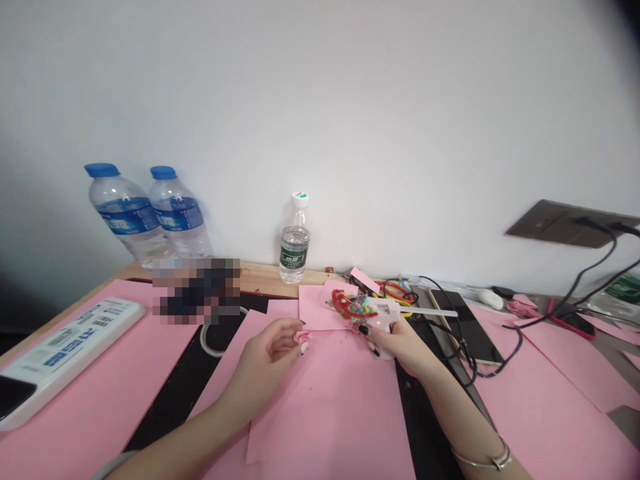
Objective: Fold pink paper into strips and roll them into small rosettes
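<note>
Pinched between the thumb and fingers of my left hand is a small pink paper flower. My right hand is wrapped round a white hot glue gun, with a small orange light on its body. Colourful beads and red trim cover the gun's front, and its tip points left above the sheets. A white glue stick sticks out of its back to the right. Beneath both hands lie overlapping pink paper sheets on a black mat.
Two large water bottles lean on the wall at left; a small bottle stands mid-back. A tape roll and a long white box lie left. Black cables cross near a phone at right, below a wall socket.
</note>
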Available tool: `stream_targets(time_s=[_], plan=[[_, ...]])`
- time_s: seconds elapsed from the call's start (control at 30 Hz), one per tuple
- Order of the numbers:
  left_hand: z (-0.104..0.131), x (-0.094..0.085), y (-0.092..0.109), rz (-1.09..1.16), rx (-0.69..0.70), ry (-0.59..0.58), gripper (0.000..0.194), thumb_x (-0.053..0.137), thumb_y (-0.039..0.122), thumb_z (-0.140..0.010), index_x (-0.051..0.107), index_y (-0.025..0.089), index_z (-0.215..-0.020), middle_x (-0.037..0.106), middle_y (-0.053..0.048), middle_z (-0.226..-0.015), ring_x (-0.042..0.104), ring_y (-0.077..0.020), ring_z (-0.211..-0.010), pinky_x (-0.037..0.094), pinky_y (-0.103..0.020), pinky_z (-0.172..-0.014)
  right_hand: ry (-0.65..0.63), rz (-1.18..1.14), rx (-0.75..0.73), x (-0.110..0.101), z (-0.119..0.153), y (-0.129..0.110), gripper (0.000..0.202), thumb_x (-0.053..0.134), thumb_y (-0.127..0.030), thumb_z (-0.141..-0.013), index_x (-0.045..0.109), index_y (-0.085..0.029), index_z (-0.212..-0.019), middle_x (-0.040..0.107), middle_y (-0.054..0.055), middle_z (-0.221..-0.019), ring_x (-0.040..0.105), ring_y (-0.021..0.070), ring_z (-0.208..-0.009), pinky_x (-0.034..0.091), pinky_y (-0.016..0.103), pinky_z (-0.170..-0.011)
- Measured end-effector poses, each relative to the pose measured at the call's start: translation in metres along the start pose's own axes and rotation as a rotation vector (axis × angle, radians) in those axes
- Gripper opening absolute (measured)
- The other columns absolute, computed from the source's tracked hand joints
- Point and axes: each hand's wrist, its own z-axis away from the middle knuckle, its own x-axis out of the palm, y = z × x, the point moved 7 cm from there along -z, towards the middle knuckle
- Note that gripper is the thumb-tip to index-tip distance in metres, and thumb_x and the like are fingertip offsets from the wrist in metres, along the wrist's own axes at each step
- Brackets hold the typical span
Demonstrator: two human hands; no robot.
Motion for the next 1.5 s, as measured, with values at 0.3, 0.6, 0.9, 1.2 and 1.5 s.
stream_targets(time_s=[0.3,0.6,0.9,1.2,1.5], plan=[[0.002,0.001,0.002,-0.056,0.004,-0.019,0.020,0.069,0.023,-0.073,0.066,0.019,-0.093,0.072,-0.007,-0.099,0.067,-0.0218,-0.093,0.053,-0.034,-0.087,-0.070,0.079,-0.060,0.002,-0.002,0.004,0.035,0.070,-0.026,-0.073,0.060,-0.016,-0.105,0.064,0.002,-0.082,0.052,0.0115,-0.061,0.042,0.020,-0.052],[0.000,0.004,-0.006,0.022,-0.020,-0.058,0.023,0.072,0.026,-0.073,0.065,0.018,-0.093,0.073,-0.006,-0.093,0.067,-0.0191,-0.087,0.053,-0.031,-0.082,-0.234,0.151,0.058,0.012,0.007,0.005,0.030,0.072,-0.033,-0.074,0.060,-0.015,-0.095,0.055,-0.002,-0.067,0.044,0.0088,-0.054,0.038,0.019,-0.048],[0.002,0.006,-0.009,-0.014,-0.067,-0.063,0.019,0.074,0.026,-0.069,0.068,0.016,-0.084,0.073,-0.005,-0.083,0.066,-0.0195,-0.080,0.052,-0.030,-0.075,-0.332,0.227,0.020,0.025,0.010,-0.003,0.027,0.067,-0.025,-0.076,0.065,-0.015,-0.101,0.053,-0.003,-0.067,0.041,0.0074,-0.054,0.035,0.017,-0.047],[0.004,0.009,-0.007,-0.013,-0.085,-0.076,0.017,0.074,0.025,-0.067,0.069,0.016,-0.081,0.073,-0.005,-0.080,0.067,-0.0191,-0.077,0.052,-0.028,-0.072,-0.327,0.253,0.036,0.027,0.013,-0.004,0.016,0.062,-0.020,-0.076,0.063,-0.014,-0.091,0.049,-0.004,-0.064,0.040,0.0081,-0.055,0.035,0.018,-0.048],[0.006,0.009,-0.001,-0.076,-0.038,-0.075,0.012,0.071,0.023,-0.070,0.069,0.017,-0.081,0.074,-0.006,-0.084,0.068,-0.0206,-0.081,0.053,-0.029,-0.076,-0.324,0.287,0.026,0.029,0.013,-0.008,0.013,0.060,-0.018,-0.077,0.061,-0.015,-0.089,0.050,-0.003,-0.064,0.041,0.0086,-0.055,0.035,0.018,-0.048]])
